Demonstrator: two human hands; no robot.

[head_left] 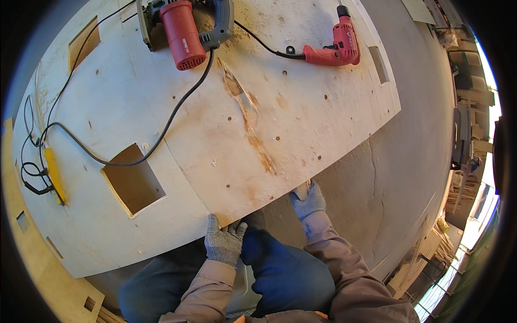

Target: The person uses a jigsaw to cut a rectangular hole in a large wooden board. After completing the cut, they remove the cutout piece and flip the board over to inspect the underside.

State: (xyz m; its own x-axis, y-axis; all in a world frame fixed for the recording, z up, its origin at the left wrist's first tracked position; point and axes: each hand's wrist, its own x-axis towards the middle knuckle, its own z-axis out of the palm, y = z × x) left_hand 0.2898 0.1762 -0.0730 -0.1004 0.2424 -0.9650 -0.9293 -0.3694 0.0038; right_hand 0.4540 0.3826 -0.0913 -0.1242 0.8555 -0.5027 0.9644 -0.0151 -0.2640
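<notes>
A large pale plywood board [204, 134] with cut-out openings spreads before me. At its near edge is my left hand [223, 242], in a grey knitted glove, with the thumb over the edge and the fingers curled at the rim. Farther right along the same edge, my gloved right hand [308, 202] is closed, its fingertips partly under the board. A small tan piece [302, 190] shows between its thumb and fingers; its kind is unclear. Ahead of my hands, a rough, splintered brown streak [250, 129] runs across the board.
A red circular saw [183, 35] and a red corded drill [339, 46] lie on the board's far side. A black cable [177, 107] loops left past a square opening [134, 180] to a yellow power strip [54, 175]. Timber and clutter [431, 253] line the right side.
</notes>
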